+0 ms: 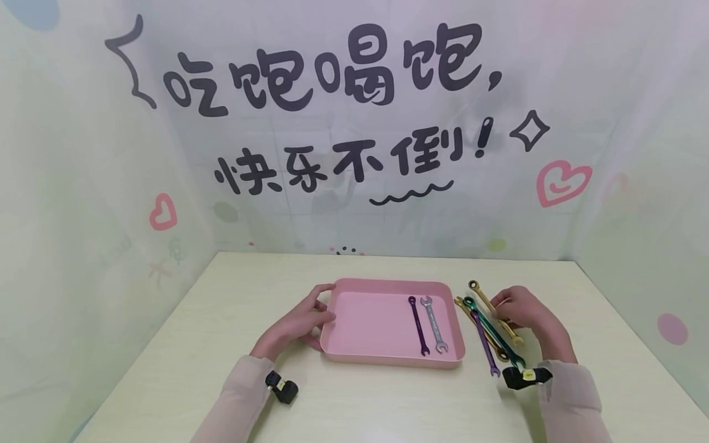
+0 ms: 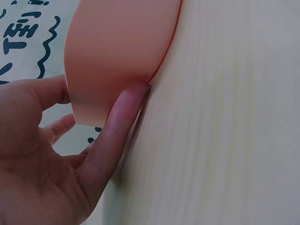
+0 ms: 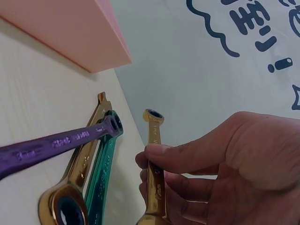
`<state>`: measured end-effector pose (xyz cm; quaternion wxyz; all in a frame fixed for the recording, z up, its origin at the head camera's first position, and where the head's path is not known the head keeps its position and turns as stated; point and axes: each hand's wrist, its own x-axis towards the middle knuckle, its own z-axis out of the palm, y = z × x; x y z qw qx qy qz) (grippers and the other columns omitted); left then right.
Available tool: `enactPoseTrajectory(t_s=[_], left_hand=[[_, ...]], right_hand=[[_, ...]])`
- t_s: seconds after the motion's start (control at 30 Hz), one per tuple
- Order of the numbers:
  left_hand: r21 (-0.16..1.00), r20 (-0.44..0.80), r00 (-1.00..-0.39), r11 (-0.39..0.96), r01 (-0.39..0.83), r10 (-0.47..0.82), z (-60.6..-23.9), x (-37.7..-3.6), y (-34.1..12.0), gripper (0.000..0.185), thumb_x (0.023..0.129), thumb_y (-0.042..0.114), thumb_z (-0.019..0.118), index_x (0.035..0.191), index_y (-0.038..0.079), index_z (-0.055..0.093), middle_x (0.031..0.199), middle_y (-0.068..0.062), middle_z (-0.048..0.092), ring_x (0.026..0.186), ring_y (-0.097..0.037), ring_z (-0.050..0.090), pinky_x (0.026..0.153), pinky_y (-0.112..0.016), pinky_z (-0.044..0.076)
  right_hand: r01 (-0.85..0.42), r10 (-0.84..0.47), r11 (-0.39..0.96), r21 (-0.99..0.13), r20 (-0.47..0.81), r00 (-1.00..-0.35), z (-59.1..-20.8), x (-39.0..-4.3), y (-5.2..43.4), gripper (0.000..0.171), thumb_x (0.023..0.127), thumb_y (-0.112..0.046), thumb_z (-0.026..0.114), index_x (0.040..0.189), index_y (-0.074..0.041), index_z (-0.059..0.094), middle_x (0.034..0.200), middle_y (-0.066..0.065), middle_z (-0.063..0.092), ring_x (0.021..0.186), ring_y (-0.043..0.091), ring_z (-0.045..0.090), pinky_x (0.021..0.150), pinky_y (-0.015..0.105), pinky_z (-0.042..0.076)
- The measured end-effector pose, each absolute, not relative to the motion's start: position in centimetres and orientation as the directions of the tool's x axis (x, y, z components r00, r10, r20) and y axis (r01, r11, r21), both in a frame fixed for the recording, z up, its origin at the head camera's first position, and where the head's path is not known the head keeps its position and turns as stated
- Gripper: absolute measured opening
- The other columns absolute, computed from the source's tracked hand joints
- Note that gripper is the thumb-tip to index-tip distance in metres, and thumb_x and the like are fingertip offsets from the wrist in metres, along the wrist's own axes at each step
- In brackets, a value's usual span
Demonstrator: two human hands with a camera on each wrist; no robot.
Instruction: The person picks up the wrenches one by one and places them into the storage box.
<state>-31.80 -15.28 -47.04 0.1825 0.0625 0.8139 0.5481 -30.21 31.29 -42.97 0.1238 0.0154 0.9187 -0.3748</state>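
Note:
My left hand [image 1: 296, 320] holds the left end of a shallow pink tray [image 1: 357, 360], fingers at the rim and thumb against the outer wall [image 2: 117, 51]. My right hand [image 1: 523, 307] pinches a gold combination wrench [image 3: 155, 187] between thumb and fingers, its ring end pointing up and away. Beneath and left of that hand is a loose pile: a green wrench [image 3: 104, 173], a purple wrench [image 3: 51, 149] lying across the others, and another gold wrench [image 3: 84, 164]. Inside the tray, at its right side, a dark purple wrench [image 1: 418, 326] and a silver open-end wrench [image 1: 434, 325] lie side by side.
The pale wooden table [image 1: 354, 406] carries everything, with the pile just right of the tray. A printed white curtain [image 1: 332, 227] hangs behind the table's back edge and along both sides. Small black cameras [image 1: 282, 387] are strapped to both wrists.

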Motion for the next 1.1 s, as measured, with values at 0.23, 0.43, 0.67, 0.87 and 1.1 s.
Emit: enactPoseTrajectory(t_s=[0.23,0.43,0.67,0.87,1.1], left_hand=[[0.922,-0.211,-0.925,0.377,-0.082,0.315,-47.1,-31.8,-15.5,0.072,0.100,0.016,0.063,0.161,0.031,0.028,0.124,-0.017,0.047,0.093,-0.026,0.067,0.056,-0.044,0.064],[0.925,-0.208,-0.924,0.373,-0.078,0.322,-47.1,-31.8,-15.6,0.072,0.099,0.017,0.064,0.161,0.031,0.029,0.123,-0.016,0.047,0.093,-0.025,0.067,0.056,-0.043,0.064],[0.921,-0.213,-0.926,0.380,-0.084,0.312,-47.1,-31.9,-15.5,0.072,0.099,0.018,0.064,0.160,0.031,0.029,0.123,-0.017,0.048,0.093,-0.026,0.066,0.056,-0.043,0.064],[0.927,-0.213,-0.922,0.366,-0.085,0.324,-47.1,-32.1,-15.5,0.073,0.099,0.016,0.064,0.160,0.031,0.029,0.125,-0.019,0.047,0.091,-0.027,0.069,0.057,-0.044,0.064],[0.927,-0.216,-0.922,0.365,-0.090,0.321,-47.1,-31.9,-15.6,0.073,0.099,0.017,0.064,0.160,0.032,0.028,0.125,-0.018,0.047,0.091,-0.026,0.069,0.058,-0.044,0.064]], right_hand=[[0.122,-0.074,0.678,-0.725,-0.232,-0.970,-42.5,-30.1,30.9,0.027,0.096,-0.006,0.066,0.116,0.013,0.062,0.096,0.015,0.067,0.083,0.021,0.062,0.077,0.039,0.063],[0.125,-0.094,0.642,-0.757,-0.239,-0.967,-42.5,-30.0,30.7,0.023,0.096,-0.005,0.066,0.113,0.011,0.062,0.095,0.012,0.071,0.082,0.019,0.064,0.077,0.039,0.063],[0.103,-0.078,0.625,-0.774,-0.194,-0.978,-42.1,-29.8,30.1,0.030,0.097,-0.004,0.066,0.119,0.015,0.060,0.094,0.015,0.072,0.082,0.018,0.067,0.077,0.040,0.063],[0.114,-0.039,0.597,-0.794,-0.171,-0.985,-41.9,-29.8,29.8,0.037,0.099,-0.003,0.063,0.131,0.014,0.056,0.103,0.022,0.074,0.086,0.018,0.069,0.082,0.043,0.064],[0.112,-0.043,0.561,-0.821,-0.164,-0.986,-42.0,-29.9,29.7,0.044,0.099,-0.007,0.065,0.136,0.014,0.054,0.102,0.018,0.075,0.088,0.019,0.070,0.086,0.045,0.064]])
